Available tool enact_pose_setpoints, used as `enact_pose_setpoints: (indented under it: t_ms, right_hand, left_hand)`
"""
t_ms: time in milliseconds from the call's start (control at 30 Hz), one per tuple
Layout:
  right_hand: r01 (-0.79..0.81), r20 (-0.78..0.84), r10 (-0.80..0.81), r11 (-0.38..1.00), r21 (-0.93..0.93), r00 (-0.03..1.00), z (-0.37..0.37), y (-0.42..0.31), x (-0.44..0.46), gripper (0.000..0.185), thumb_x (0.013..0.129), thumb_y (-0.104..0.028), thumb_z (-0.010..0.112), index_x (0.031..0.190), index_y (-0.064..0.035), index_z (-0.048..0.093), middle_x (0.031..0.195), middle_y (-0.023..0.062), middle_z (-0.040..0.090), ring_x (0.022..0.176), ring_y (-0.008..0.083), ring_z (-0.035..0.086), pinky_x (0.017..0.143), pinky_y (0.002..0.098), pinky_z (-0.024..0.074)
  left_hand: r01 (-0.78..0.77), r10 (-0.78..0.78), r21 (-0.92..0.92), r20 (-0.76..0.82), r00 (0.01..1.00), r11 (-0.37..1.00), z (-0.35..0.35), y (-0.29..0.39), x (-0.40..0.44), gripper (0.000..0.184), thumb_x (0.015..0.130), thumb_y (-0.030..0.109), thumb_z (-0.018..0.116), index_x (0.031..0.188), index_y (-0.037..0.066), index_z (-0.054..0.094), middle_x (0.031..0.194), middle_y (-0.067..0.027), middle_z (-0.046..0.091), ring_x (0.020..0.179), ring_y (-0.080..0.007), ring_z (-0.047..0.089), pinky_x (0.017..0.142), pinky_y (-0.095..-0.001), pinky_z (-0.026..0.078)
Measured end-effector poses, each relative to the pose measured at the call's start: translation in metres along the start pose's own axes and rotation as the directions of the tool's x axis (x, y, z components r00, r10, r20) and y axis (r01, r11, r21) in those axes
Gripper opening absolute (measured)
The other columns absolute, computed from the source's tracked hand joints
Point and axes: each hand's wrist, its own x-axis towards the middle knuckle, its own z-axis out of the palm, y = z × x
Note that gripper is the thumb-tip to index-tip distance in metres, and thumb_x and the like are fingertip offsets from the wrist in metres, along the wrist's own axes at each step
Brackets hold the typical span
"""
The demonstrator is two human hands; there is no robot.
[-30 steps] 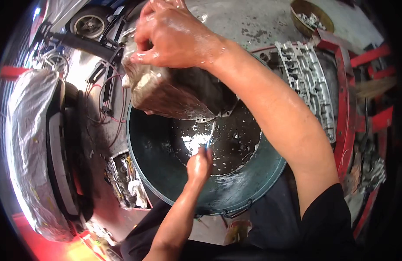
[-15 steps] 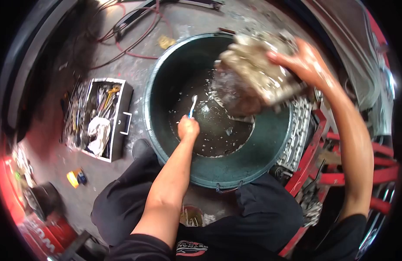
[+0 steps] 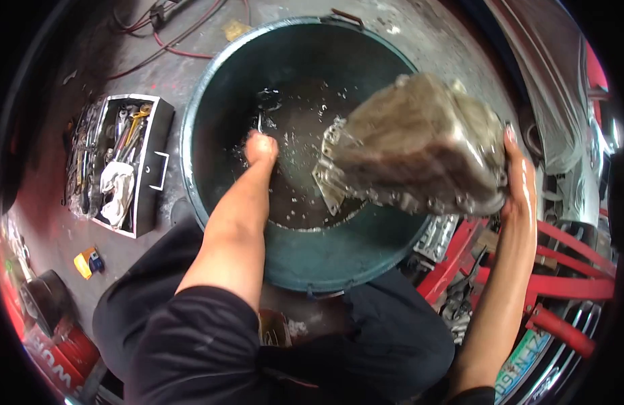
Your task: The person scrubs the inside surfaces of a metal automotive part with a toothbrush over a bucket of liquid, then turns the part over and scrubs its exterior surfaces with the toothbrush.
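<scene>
My right hand (image 3: 519, 179) grips the right edge of a wet metal oil pan (image 3: 420, 145), held tilted above the right side of a large green tub (image 3: 339, 260). The pan's flanged rim with bolt holes faces down and left. My left hand (image 3: 262, 147) is closed round a toothbrush (image 3: 260, 123) low in the tub, at the dark liquid (image 3: 295, 182). The brush's head is hard to make out among the ripples. Bubbles float on the liquid.
A tool drawer (image 3: 160, 135) with wrenches and a white rag (image 3: 116, 192) lies left of the tub. A yellow-and-blue item (image 3: 89, 263) rests on the floor. Red metal stands (image 3: 568, 287) and a cylinder head-like part (image 3: 437, 236) are at right; a red hose (image 3: 180, 50) lies behind.
The oil pan has turned, its smooth outer side now facing up, and moved slightly right. My left hand has lowered the toothbrush to the liquid. The view has shifted.
</scene>
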Motion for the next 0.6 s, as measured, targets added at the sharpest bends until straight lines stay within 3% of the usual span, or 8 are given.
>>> enact_pose_setpoints:
  t_ms: [33,67,167,300,333,400,533,600]
  right_hand:
    - [-0.040,0.025,0.039,0.999,0.020,0.999,-0.004,0.000,0.006,0.050,0.094,-0.036,0.062,0.119,0.0079,0.058,0.111,0.0181,0.065,0.092,0.0265,0.068,0.082,0.0390,0.0557]
    - [-0.064,0.063,0.061,0.997,0.046,0.996,-0.003,-0.003,0.015,0.048,0.094,-0.034,0.063,0.117,0.0076,0.059,0.110,0.0181,0.066,0.091,0.0269,0.068,0.080,0.0393,0.0564]
    - [-0.112,0.055,0.108,0.989,0.092,0.993,0.013,-0.014,0.025,0.044,0.097,-0.036,0.056,0.118,0.0032,0.060,0.108,0.0175,0.068,0.089,0.0260,0.069,0.081,0.0391,0.0575]
    - [-0.161,0.137,0.136,0.970,0.184,0.981,0.021,-0.015,0.048,0.039,0.097,-0.027,0.057,0.116,0.0072,0.057,0.108,0.0198,0.067,0.093,0.0279,0.069,0.082,0.0461,0.0581]
    - [-0.169,0.101,0.149,0.956,0.241,0.984,0.028,-0.014,0.057,0.036,0.097,-0.030,0.058,0.114,0.0016,0.060,0.107,0.0160,0.067,0.083,0.0240,0.068,0.070,0.0416,0.0581]
    - [-0.067,-0.101,0.071,0.997,0.041,0.992,0.032,-0.002,0.112,0.031,0.095,-0.033,0.060,0.108,-0.0050,0.063,0.100,0.0111,0.068,0.070,0.0197,0.063,0.056,0.0360,0.0511]
    - [-0.034,-0.253,-0.006,0.987,-0.156,0.967,0.073,-0.023,0.094,0.024,0.094,-0.033,0.061,0.098,-0.0090,0.063,0.088,0.0061,0.065,0.057,0.0173,0.057,0.045,0.0340,0.0436]
    - [-0.039,-0.218,0.068,0.990,0.136,0.974,0.080,-0.023,0.105,0.024,0.095,-0.035,0.058,0.095,-0.0110,0.062,0.079,0.0032,0.063,0.049,0.0147,0.052,0.040,0.0318,0.0395]
  left_hand:
    - [0.351,-0.176,-0.486,0.368,0.913,0.800,-0.012,0.014,-0.035,0.017,0.092,0.016,0.049,0.098,0.003,0.059,0.087,-0.0155,0.067,0.074,-0.0302,0.066,0.064,-0.0421,0.053]
    - [0.696,-0.102,-0.658,0.702,0.705,0.288,-0.028,0.039,-0.066,0.017,0.096,0.018,0.050,0.102,0.003,0.054,0.083,-0.0131,0.063,0.063,-0.0257,0.063,0.056,-0.0415,0.052]
    - [0.646,0.094,-0.736,0.642,0.761,-0.203,-0.080,0.083,-0.142,0.015,0.100,0.018,0.043,0.097,0.006,0.051,0.077,-0.0100,0.055,0.062,-0.0244,0.057,0.053,-0.0404,0.051]
    - [0.174,0.241,-0.953,0.234,0.942,0.249,-0.122,0.122,-0.245,0.018,0.099,0.021,0.055,0.087,0.009,0.060,0.063,0.0012,0.053,0.050,-0.0069,0.049,0.044,-0.0245,0.039]
    - [-0.026,0.271,-0.939,0.073,0.960,0.343,-0.104,0.128,-0.253,0.026,0.099,0.024,0.054,0.083,0.006,0.061,0.064,-0.0053,0.058,0.054,-0.0168,0.056,0.050,-0.0311,0.043]
    - [0.005,0.186,-0.782,0.155,0.970,0.624,-0.126,0.135,-0.254,0.034,0.100,0.030,0.048,0.087,0.003,0.065,0.084,-0.0198,0.067,0.084,-0.0390,0.066,0.072,-0.0499,0.049]
    - [0.304,0.011,-0.645,0.436,0.900,0.701,-0.149,0.124,-0.214,0.044,0.100,0.041,0.040,0.096,0.005,0.065,0.095,-0.0245,0.067,0.096,-0.0437,0.064,0.082,-0.0522,0.050]
    - [-0.011,0.279,-0.640,0.319,0.906,0.769,-0.180,0.130,-0.217,0.041,0.100,0.040,0.041,0.102,0.006,0.064,0.096,-0.0240,0.067,0.096,-0.0441,0.064,0.081,-0.0528,0.050]
